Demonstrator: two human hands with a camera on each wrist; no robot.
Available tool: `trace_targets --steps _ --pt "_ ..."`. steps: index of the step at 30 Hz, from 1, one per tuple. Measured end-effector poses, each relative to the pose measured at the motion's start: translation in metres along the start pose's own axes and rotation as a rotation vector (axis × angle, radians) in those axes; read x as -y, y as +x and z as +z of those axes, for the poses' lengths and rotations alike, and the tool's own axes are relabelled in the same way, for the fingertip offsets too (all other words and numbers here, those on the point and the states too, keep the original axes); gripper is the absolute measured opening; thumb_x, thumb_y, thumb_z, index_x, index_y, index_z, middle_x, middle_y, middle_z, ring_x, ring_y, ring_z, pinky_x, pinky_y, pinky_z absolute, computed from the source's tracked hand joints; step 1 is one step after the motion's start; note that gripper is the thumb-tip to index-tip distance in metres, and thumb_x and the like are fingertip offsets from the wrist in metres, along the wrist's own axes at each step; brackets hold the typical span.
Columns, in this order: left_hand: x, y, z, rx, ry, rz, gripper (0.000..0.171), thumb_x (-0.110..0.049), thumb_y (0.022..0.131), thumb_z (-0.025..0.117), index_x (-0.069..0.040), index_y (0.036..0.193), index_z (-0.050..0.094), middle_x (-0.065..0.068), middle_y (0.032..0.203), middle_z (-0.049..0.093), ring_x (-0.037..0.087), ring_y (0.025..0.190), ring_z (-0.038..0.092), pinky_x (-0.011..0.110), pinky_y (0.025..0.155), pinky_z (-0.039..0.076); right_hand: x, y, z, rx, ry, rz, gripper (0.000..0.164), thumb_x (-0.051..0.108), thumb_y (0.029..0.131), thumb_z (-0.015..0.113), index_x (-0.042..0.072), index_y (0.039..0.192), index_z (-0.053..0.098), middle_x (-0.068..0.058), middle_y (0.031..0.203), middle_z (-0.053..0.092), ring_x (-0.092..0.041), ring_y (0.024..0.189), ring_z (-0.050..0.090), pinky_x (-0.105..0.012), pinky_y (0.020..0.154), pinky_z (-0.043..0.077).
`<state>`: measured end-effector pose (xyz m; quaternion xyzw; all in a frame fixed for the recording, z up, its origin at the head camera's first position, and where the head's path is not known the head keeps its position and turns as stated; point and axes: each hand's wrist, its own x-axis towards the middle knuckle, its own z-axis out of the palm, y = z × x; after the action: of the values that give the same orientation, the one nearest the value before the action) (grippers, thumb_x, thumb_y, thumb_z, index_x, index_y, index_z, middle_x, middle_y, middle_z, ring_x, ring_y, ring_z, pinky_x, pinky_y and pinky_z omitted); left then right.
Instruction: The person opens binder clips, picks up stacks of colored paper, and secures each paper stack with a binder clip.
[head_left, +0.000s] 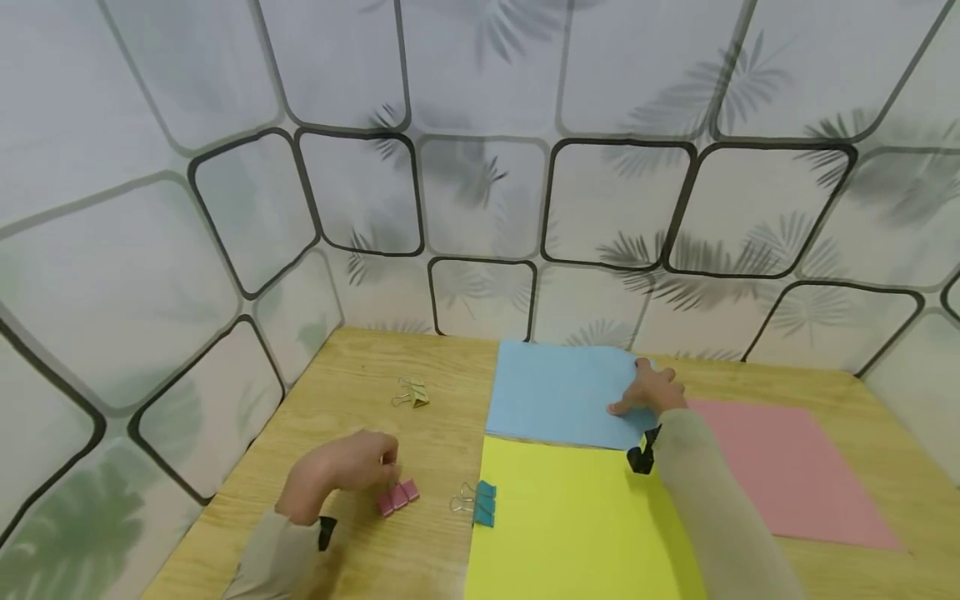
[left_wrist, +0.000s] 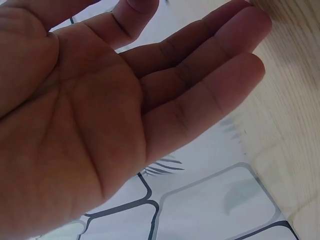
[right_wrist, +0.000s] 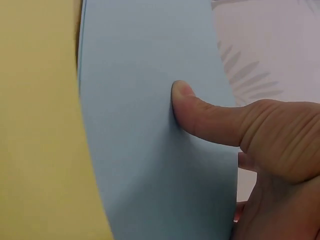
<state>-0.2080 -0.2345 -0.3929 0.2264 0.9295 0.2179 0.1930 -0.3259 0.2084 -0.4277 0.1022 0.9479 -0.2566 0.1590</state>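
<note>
My left hand point(head_left: 347, 463) is low over the left side of the table, thumb and index finger pinching at a pink binder clip point(head_left: 398, 497). In the left wrist view the palm point(left_wrist: 75, 110) shows with the other fingers loosely bent; the clip is out of that view. My right hand point(head_left: 651, 390) grips the right edge of a stack of blue paper point(head_left: 558, 392). Its thumb point(right_wrist: 205, 112) lies on top and the fingers go behind the edge. A teal binder clip point(head_left: 484, 504) sits at the left edge of the yellow paper point(head_left: 562, 517).
A pale yellow binder clip point(head_left: 415, 392) lies farther back on the wooden table point(head_left: 442, 417). Pink paper point(head_left: 795, 475) lies to the right, partly behind my right forearm. A patterned wall covering point(head_left: 480, 200) rises along the table's back and left.
</note>
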Motion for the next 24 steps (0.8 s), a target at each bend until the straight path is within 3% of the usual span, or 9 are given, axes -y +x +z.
trace_targets --steps 7,13,21,24 --pt "-0.003 0.001 -0.001 0.002 -0.037 -0.023 0.012 -0.007 0.092 0.057 -0.008 0.081 0.061 -0.002 0.072 0.051 0.013 0.063 0.044 0.028 0.055 0.035 0.003 -0.005 0.001 -0.038 -0.054 0.044 0.124 0.037 0.080 0.084 -0.003 0.155 -0.006 -0.055 0.138 0.005 -0.068 0.124 0.025 -0.070 0.098 0.034" --pt "-0.005 0.000 0.004 -0.003 -0.103 -0.047 0.011 -0.009 0.089 0.055 -0.007 0.080 0.061 -0.002 0.072 0.050 0.013 0.064 0.043 0.028 0.057 0.035 -0.004 -0.013 0.007 -0.070 -0.120 -0.003 0.122 0.039 0.079 0.084 -0.005 0.155 0.000 -0.057 0.133 0.014 -0.069 0.119 0.032 -0.069 0.094 0.037" --pt "-0.003 -0.003 0.007 -0.042 -0.218 -0.079 0.015 -0.009 0.090 0.053 -0.006 0.076 0.057 -0.002 0.067 0.043 0.013 0.056 0.035 0.028 0.055 0.031 -0.003 -0.008 0.012 -0.136 -0.127 -0.099 0.088 0.036 0.080 0.084 -0.018 0.132 0.037 -0.050 0.126 0.029 -0.066 0.114 0.034 -0.068 0.087 0.040" --pt "0.000 -0.005 0.008 -0.054 -0.224 -0.082 0.018 -0.009 0.089 0.053 -0.010 0.071 0.051 -0.003 0.066 0.040 0.013 0.058 0.032 0.028 0.056 0.029 0.001 -0.005 0.011 -0.154 -0.101 -0.122 0.059 0.023 0.088 0.072 -0.017 0.121 0.044 -0.047 0.123 0.030 -0.063 0.109 0.037 -0.066 0.082 0.041"
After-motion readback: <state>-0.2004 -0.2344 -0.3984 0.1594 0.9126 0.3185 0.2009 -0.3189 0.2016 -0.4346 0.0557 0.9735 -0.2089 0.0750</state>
